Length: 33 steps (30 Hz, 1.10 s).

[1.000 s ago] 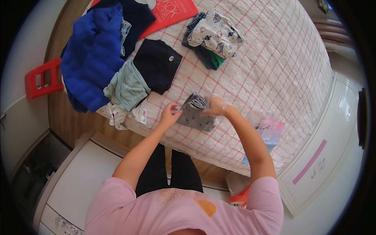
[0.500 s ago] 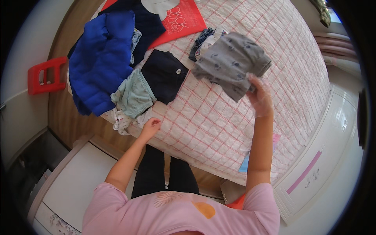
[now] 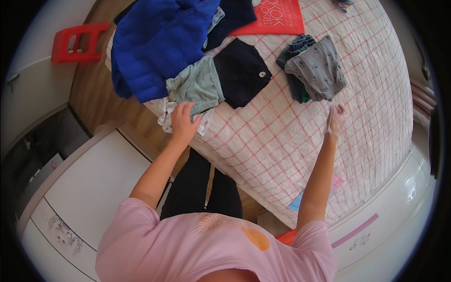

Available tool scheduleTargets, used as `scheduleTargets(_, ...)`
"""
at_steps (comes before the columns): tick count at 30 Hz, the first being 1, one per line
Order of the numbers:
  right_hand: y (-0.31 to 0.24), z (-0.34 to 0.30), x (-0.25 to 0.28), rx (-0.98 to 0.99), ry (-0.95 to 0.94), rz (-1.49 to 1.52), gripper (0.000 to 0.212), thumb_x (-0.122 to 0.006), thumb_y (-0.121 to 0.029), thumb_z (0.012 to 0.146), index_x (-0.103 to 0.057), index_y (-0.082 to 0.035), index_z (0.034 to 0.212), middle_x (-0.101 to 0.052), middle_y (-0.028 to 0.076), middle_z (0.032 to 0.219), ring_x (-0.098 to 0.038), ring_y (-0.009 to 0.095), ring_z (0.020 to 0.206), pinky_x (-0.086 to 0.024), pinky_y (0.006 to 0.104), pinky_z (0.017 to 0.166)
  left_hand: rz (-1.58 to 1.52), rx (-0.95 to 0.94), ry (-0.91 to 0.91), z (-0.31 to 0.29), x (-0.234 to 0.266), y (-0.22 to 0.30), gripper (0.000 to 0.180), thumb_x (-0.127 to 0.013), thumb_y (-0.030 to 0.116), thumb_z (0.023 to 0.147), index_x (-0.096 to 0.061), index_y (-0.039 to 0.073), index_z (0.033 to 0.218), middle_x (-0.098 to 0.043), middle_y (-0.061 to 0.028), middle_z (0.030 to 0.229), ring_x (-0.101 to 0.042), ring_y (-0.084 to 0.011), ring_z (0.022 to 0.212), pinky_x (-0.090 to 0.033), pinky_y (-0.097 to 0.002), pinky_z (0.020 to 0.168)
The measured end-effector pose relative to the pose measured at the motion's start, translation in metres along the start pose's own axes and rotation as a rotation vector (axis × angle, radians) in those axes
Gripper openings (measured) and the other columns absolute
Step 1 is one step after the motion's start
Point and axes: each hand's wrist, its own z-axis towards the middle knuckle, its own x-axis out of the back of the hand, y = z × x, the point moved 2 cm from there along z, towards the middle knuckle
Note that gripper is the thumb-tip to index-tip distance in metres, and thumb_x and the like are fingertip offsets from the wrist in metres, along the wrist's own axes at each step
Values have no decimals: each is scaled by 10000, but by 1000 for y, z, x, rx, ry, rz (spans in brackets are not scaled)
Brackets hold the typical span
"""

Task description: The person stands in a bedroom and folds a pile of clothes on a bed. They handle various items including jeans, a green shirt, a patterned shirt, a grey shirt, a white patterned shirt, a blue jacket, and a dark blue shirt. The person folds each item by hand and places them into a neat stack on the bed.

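Observation:
A pair of mint-green shorts (image 3: 199,82) lies at the bed's near left edge, over a white printed garment (image 3: 165,113). Across their lower corner reaches my left hand (image 3: 184,123), fingers and thumb apart. Black shorts (image 3: 239,73) with a round button are spread beside the mint pair. Farther right, grey shorts (image 3: 317,68) with a dark print rest on top of dark folded shorts (image 3: 296,84). Just below the grey pair's near edge is my right hand (image 3: 335,121), in a clear plastic glove, slightly blurred and apparently holding nothing, its fingers a little apart.
A bright blue padded garment (image 3: 159,47) and dark clothing (image 3: 235,16) are heaped at the far left. Behind lies a red bag (image 3: 282,21). The checked quilt (image 3: 263,145) covers the bed. A red plastic stool (image 3: 77,43) stands on the floor to the left.
My right hand has lowered the grey shorts onto the small pile and come away from them. My left hand has moved forward to the mint shorts. The whole view has shifted.

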Motion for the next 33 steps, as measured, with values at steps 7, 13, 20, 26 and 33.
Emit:
scheduleTargets(7, -13, -208, -62, -308, -807, 359, 275, -580, -103, 781, -510, 15, 1019, -597, 68, 838, -565, 129, 754, -442, 247, 667, 190, -115, -50, 27, -15, -7, 634, -763, 206, 563, -490, 130, 1129, -380, -126, 1177, -401, -321, 1060, -336, -410, 889)
scheduleTargets(13, -43, -291, -106, -346, -1065, 407, 244, -562, -124, 828, -495, 5, 1024, -545, 62, 906, -572, 149, 814, -462, 259, 723, -155, -82, -1, 75, 18, -25, 400, -738, 269, 632, -590, 93, 959, -581, -83, 916, -547, -258, 860, -433, -383, 765)
scheduleTargets(20, -115, -296, -121, -215, -974, 483, 234, -552, -84, 805, -508, 36, 1000, -562, 62, 836, -553, 130, 771, -442, 249, 699, 188, 83, -299, 115, 34, -47, 294, -702, 228, 635, -604, 47, 845, -587, -95, 796, -552, -211, 691, -447, -283, 649)
scheduleTargets(26, -139, -286, -102, -329, -850, 782, 416, -566, -183, 834, -417, -35, 1194, -502, 122, 1130, -494, 188, 1040, -426, 330, 888, -618, -180, -517, 74, 87, 28, 200, -622, 99, 666, -583, 20, 846, -609, -84, 886, -551, -166, 755, -442, -291, 723)
scheduleTargets(33, -137, -276, -119, -728, -694, 1401, 652, -356, -547, 872, -328, -76, 1322, -374, 145, 1317, -343, 282, 1223, -280, 422, 1014, -1513, 556, -879, 15, 144, 106, 429, -573, 27, 720, -483, 6, 1138, -548, -101, 1087, -535, -165, 973, -435, -308, 834)
